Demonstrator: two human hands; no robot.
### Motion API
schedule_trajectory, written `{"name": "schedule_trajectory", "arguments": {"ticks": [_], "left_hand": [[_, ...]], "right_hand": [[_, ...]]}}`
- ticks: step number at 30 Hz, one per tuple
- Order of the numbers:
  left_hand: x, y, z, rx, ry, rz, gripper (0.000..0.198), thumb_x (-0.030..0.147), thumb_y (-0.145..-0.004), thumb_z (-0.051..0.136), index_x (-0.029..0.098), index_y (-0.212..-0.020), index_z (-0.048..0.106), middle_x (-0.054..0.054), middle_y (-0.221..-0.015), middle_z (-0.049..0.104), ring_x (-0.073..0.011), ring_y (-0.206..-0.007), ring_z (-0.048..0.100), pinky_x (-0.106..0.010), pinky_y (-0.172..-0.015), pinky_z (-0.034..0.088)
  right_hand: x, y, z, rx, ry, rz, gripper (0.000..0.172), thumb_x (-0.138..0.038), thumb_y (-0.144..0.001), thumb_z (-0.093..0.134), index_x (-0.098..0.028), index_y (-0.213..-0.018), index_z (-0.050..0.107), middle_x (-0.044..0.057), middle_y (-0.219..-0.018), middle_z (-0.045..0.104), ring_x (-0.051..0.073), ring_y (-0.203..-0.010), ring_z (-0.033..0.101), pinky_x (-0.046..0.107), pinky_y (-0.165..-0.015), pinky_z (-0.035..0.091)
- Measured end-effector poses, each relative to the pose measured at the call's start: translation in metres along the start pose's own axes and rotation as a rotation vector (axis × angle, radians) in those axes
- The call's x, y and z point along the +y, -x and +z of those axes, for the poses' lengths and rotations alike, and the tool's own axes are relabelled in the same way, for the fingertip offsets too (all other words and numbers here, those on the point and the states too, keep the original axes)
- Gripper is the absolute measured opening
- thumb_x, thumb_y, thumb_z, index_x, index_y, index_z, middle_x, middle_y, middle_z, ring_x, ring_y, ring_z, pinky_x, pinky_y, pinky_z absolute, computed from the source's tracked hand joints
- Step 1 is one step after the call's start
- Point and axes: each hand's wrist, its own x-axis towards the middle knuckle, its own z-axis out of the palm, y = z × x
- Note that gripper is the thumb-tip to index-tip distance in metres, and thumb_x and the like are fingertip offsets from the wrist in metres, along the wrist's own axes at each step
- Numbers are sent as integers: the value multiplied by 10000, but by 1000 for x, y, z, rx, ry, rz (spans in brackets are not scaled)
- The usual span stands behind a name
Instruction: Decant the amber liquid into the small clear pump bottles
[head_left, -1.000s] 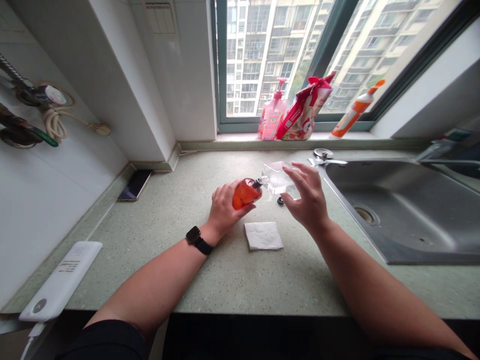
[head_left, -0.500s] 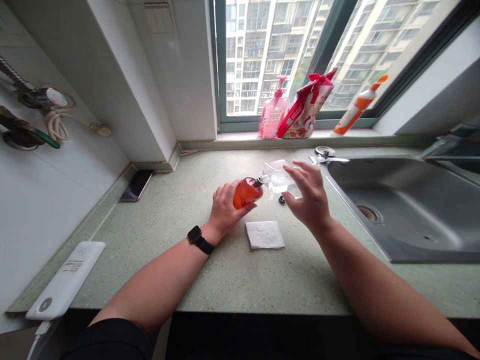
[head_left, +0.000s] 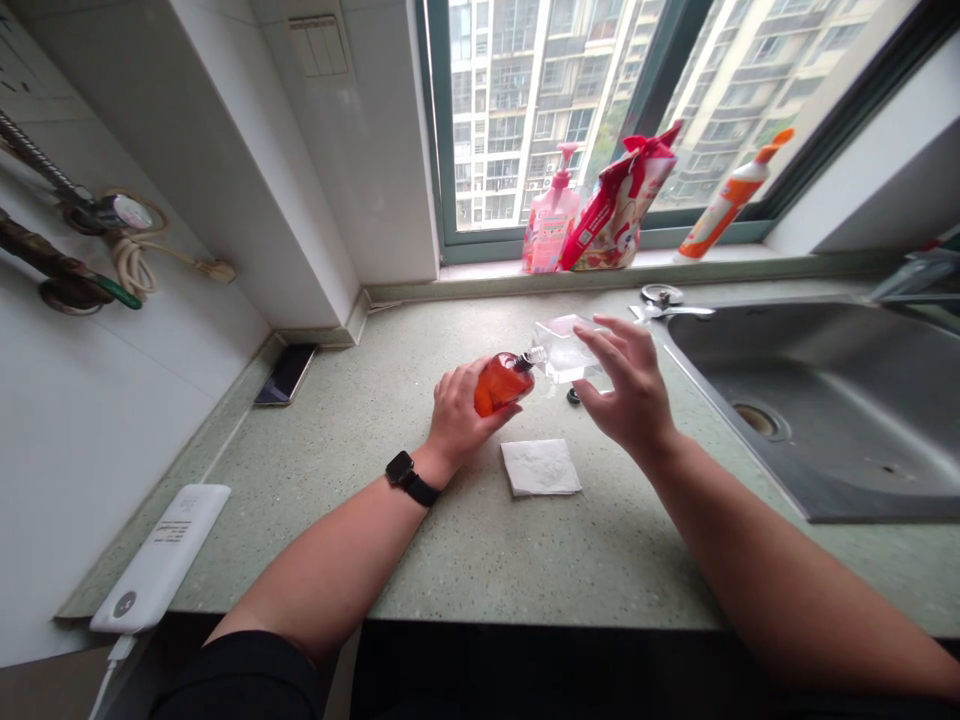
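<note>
The left hand (head_left: 456, 408), brought in from seven o'clock, is clamped around the amber bottle (head_left: 499, 390), which is tipped towards two o'clock above the bench (head_left: 465, 560); the clear bottle (head_left: 564, 352), neck to neck with it, is held between the spread thumb and fingers of the right hand (head_left: 628, 388). From the necks, the bench's front edge is seen at six o'clock, beyond the folded tissue (head_left: 541, 468), and the sink (head_left: 862, 375) at three. Open bench is seen towards nine, as far as the phone (head_left: 286, 375).
</note>
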Motion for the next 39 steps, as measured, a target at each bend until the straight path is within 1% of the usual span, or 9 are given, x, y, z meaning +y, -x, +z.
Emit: {"name": "schedule_trajectory", "arguments": {"ticks": [7, 13, 17, 24, 31, 35, 39], "left_hand": [[0, 0, 0, 5, 6, 9, 784, 745, -938, 670, 258, -1525, 488, -128, -1438, 677, -313, -1218, 646, -520, -1113, 469], [0, 0, 0, -8, 10, -3, 796, 752, -933, 671, 261, -1531, 484, -131, -1442, 671, -318, -1230, 642, -523, -1122, 467], [0, 0, 0, -3, 11, -1, 798, 759, -932, 667, 260, -1528, 484, -128, -1435, 676, -317, -1228, 642, -523, -1123, 465], [1, -1, -1, -12, -9, 2, 788, 739, -942, 672, 263, -1537, 473, -130, -1445, 671, -313, -1234, 645, -518, -1125, 469], [0, -1, -1, -8, -8, 2, 781, 721, -940, 688, 265, -1538, 474, -125, -1442, 673, -311, -1227, 648, -519, -1135, 463], [0, 0, 0, -4, -25, 12, 798, 717, -933, 700, 258, -1544, 470, -119, -1433, 675, -303, -1218, 648, -506, -1118, 478], [-1, -1, 1, -10, -19, 6, 791, 729, -940, 681, 257, -1539, 472, -129, -1441, 671, -311, -1229, 645, -512, -1126, 471]], "right_hand": [[0, 0, 0, -4, 4, 6, 964, -18, -850, 687, -492, -1643, 410, 80, -1525, 524, 348, -1318, 638, 573, -1040, 656], [-2, 0, 0, 1, 6, 7, 962, -19, -852, 684, -494, -1643, 408, 76, -1555, 519, 357, -1327, 636, 580, -1033, 657], [-2, 1, 0, -12, 20, 7, 968, -18, -854, 674, -487, -1652, 391, 77, -1593, 514, 359, -1325, 647, 573, -1019, 661], [-1, 1, -1, -19, 30, -3, 988, -18, -855, 670, -495, -1663, 361, 69, -1594, 531, 354, -1326, 652, 565, -1008, 667], [-2, 1, 0, -36, 48, 7, 971, -32, -856, 672, -472, -1666, 363, 84, -1576, 536, 364, -1341, 642, 590, -1036, 655], [-2, 1, 0, -32, 38, 10, 977, -20, -860, 654, -494, -1662, 360, 72, -1584, 524, 359, -1348, 632, 592, -1047, 646], [-2, 1, 0, -23, 30, 4, 978, -8, -863, 638, -503, -1660, 361, 67, -1589, 514, 358, -1356, 620, 597, -1045, 643]]}}
